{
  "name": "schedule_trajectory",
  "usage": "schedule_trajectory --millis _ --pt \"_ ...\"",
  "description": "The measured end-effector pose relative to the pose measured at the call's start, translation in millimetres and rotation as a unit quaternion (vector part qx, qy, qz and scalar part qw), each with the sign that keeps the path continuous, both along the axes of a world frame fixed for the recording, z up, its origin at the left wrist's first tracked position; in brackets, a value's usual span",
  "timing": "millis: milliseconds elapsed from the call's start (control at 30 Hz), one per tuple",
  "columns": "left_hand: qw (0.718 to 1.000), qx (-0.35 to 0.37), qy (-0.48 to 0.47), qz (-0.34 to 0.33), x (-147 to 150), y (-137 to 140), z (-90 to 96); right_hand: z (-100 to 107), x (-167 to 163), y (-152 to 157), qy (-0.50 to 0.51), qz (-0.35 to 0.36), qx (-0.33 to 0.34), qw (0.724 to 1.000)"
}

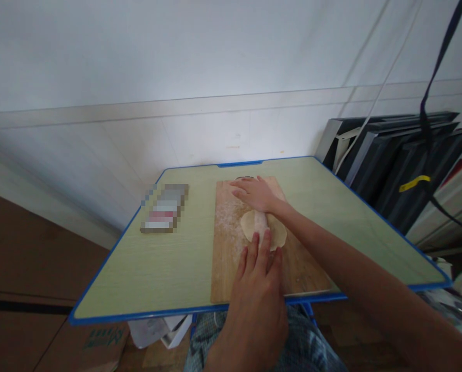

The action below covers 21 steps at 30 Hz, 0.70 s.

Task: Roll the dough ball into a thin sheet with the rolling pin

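Note:
A thin, pale round of dough [279, 233] lies on a floured wooden board [225, 258]. Across the dough runs a short, flour-whitened rolling pin [261, 223], pointing away from me, its two ends covered by my hands. My left hand [259, 289] rests over the near end, fingers stretched forward and slightly apart. Over the far end lies my right hand [256, 194], palm down, its fingers extended to the left. Neither hand has its fingers wrapped round the pin. Loose flour is scattered on the board left of the dough.
The board sits on a light green folding table [169, 268] with a blue edge. A blurred-out flat item [164, 209] lies on its left side. Dark panels [394, 165] lean at the right, with a black strap [427, 113] hanging before them. A cardboard box [95, 341] stands lower left.

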<state>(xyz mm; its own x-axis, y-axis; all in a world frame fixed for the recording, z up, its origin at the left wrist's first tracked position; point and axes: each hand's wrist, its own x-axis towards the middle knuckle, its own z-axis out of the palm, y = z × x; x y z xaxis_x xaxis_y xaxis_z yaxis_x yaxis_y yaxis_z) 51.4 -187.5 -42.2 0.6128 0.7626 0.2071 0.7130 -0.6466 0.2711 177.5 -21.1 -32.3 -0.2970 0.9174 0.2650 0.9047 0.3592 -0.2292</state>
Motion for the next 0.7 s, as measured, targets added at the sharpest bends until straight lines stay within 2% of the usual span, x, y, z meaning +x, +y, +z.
schedule_trajectory --millis 133,400,567,700 --pt "1.000 -0.003 -0.005 -0.006 -1.2 0.3 -0.1 -3.6 3.2 -0.6 -0.015 -0.014 0.009 1.000" --pt "0.999 -0.011 -0.034 0.012 -3.8 -0.8 -3.6 5.7 -19.2 5.6 -0.052 -0.025 0.001 0.998" --pt "0.999 0.009 -0.031 0.009 -1.6 -1.5 -4.9 -5.1 -5.6 7.7 -0.021 -0.029 0.016 0.999" --pt "1.000 -0.005 -0.030 0.003 0.1 -2.5 -4.4 -12.6 1.0 10.7 0.004 -0.066 0.018 0.998"
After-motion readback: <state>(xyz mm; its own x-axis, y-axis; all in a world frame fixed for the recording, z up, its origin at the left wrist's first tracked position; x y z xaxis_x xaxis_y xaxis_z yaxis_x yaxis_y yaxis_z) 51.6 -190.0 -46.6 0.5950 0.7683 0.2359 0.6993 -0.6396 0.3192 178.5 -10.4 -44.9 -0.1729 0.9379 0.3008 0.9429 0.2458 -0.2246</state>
